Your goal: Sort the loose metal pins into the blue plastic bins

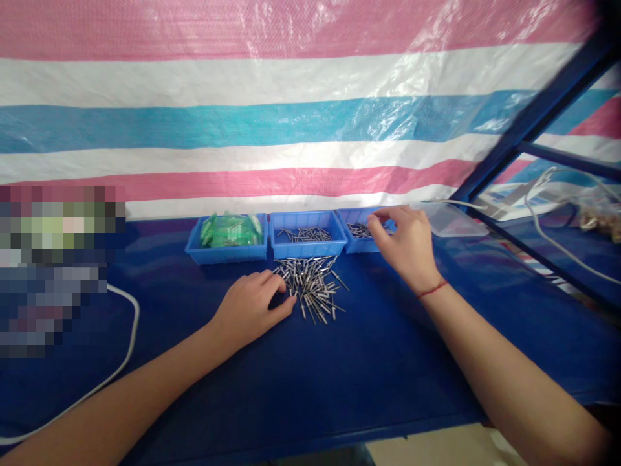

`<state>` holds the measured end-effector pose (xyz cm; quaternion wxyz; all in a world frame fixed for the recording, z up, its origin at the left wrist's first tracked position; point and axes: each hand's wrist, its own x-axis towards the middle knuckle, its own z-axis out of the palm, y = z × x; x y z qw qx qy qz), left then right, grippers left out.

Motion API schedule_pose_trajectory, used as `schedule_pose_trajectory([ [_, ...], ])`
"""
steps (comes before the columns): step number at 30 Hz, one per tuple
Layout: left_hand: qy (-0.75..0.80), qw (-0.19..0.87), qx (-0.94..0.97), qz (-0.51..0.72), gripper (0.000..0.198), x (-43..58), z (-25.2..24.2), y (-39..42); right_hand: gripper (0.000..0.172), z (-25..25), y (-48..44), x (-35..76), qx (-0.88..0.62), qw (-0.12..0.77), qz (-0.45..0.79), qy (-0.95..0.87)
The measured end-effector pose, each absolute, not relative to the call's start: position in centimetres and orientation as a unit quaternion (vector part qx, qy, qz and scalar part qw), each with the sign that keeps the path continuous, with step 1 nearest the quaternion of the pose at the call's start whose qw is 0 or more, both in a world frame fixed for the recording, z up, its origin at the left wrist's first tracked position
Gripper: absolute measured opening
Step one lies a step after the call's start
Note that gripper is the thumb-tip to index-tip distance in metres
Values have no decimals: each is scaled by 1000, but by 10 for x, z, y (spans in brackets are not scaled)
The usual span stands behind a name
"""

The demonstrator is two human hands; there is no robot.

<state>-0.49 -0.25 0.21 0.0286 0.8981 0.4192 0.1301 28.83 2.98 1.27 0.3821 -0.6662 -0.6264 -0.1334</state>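
Note:
A loose pile of metal pop rivets (313, 288) lies on the blue tabletop. My left hand (252, 301) rests at the pile's left edge, its fingers bent and the thumb apart from the forefinger, with no rivet seen in its grasp. Over the right blue bin (359, 244) hovers my right hand (405, 243), thumb and forefinger curved together at the tips; whatever may be between them is too small to tell. That bin holds rivets (359, 230), partly hidden by the hand. More rivets (310, 235) lie in the middle blue bin (308, 249).
The left blue bin (228, 255) contains green plastic packets (233, 230). A translucent lid-like sheet (456, 220) lies behind my right hand. White cables (130, 336) run along both sides. A dark blue metal frame (533, 123) stands at right, before a striped tarp (291, 123).

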Motion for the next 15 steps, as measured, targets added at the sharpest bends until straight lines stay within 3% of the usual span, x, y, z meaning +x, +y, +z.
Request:
schedule_pose_trajectory([
  [8,421,13,899,118,14,-5,0,-1,18,9,2,230,-531,361,-24,-767],
  [15,452,-6,884,120,23,-3,0,-4,18,6,-6,218,-500,356,25,-789],
])
